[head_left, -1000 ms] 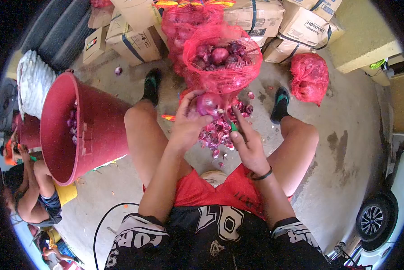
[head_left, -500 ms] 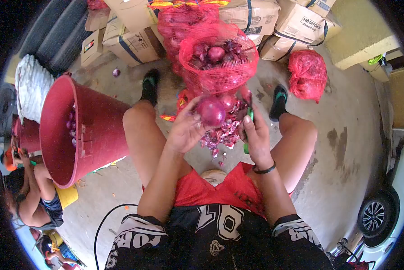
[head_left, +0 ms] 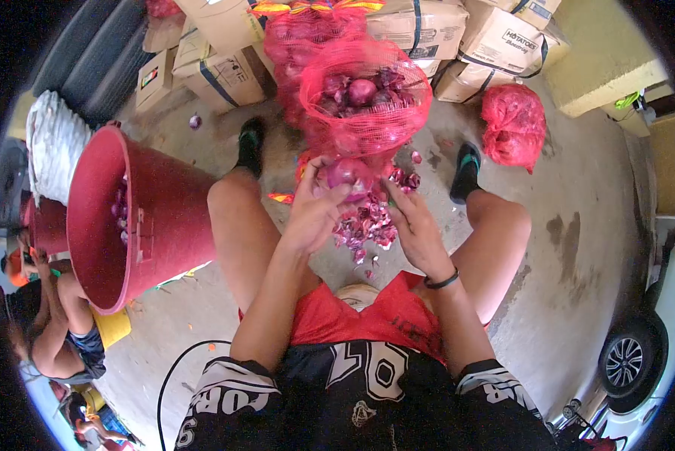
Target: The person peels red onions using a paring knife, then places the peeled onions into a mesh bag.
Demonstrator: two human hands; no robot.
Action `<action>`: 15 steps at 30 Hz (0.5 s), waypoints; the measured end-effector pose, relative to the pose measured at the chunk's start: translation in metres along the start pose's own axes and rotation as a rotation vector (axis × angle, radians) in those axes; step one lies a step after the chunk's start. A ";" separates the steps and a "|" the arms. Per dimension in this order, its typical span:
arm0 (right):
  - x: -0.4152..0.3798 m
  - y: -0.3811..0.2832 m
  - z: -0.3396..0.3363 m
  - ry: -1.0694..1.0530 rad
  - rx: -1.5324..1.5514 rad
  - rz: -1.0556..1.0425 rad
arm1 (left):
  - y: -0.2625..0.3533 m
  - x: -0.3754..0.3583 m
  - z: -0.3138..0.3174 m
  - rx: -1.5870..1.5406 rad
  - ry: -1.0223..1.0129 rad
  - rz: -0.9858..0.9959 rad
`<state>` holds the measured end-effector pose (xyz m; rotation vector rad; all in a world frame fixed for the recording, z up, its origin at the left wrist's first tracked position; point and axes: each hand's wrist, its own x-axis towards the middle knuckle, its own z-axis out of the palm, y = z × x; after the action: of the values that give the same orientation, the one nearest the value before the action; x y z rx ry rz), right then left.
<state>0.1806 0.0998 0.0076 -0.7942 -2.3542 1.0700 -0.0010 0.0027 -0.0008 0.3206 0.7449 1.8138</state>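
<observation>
My left hand (head_left: 314, 211) is closed round a red onion (head_left: 346, 176) held above a pile of onion skins (head_left: 367, 224) on the floor. Close to the onion's right side is my right hand (head_left: 416, 228), its fingers closed; a bit of green shows by the fingertips, but the tool there is mostly hidden. Just beyond my hands stands an open red mesh bag (head_left: 405, 124) with onions (head_left: 362, 92) in it.
At the left a large red tub (head_left: 168, 218) holds some onions, with a seated person (head_left: 71, 323) beyond it. Cardboard boxes (head_left: 420, 30) line the back. A tied red bag (head_left: 513, 124) lies right; a car wheel (head_left: 625, 361) is lower right.
My right hand has moved left and turned towards the onion, so the green-handled tool is now mostly hidden. The onion in my left hand has shifted slightly left.
</observation>
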 end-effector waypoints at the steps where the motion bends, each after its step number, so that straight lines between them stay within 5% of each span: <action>1: -0.001 0.003 0.002 -0.026 0.041 0.001 | 0.000 0.001 -0.001 0.019 0.021 0.014; 7: -0.007 -0.024 -0.006 -0.069 0.566 0.350 | -0.005 0.002 0.006 0.135 0.089 0.130; 15: 0.003 -0.024 0.020 0.103 0.479 0.097 | -0.009 -0.002 0.013 0.383 -0.029 0.241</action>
<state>0.1587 0.0779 0.0145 -0.7607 -1.8741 1.5154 0.0130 0.0071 0.0036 0.7122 1.0716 1.8781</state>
